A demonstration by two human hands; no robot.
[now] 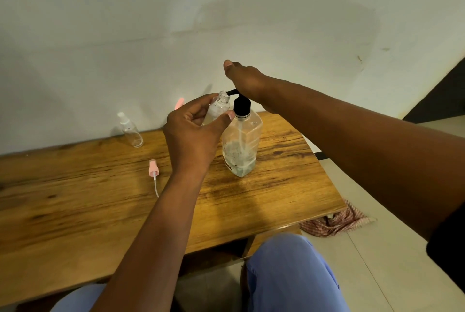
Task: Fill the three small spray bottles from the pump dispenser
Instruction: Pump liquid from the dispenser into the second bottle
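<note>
Both hands are busy at the dispenser. My left hand (pixel 191 133) pinches an uncapped small spray bottle (pixel 218 108) between thumb and fingers and holds it tilted, its open neck right at the tip of the black spout (pixel 231 92). My right hand (pixel 245 77) lies flat over the pump head with the fingers straight and the thumb lifted, holding nothing and only pressing. Under it stands the pump dispenser (pixel 241 145) on the wooden table (pixel 88 201), roughly a third full, I judge.

To do this step well I'd keep the neck directly under the spout tip and touching it, press slowly with full strokes, and let the head rise fully between them. The neck is narrow, so a fast push could splash past it. Whether liquid is running now I cannot tell.

Left of my left hand, further back, a second clear spray bottle (pixel 130 130) stands with its white sprayer on. Nearer me, left of my forearm, lies a pink sprayer cap (pixel 153 168) with its dip tube, probably for the bottle I hold.
</note>
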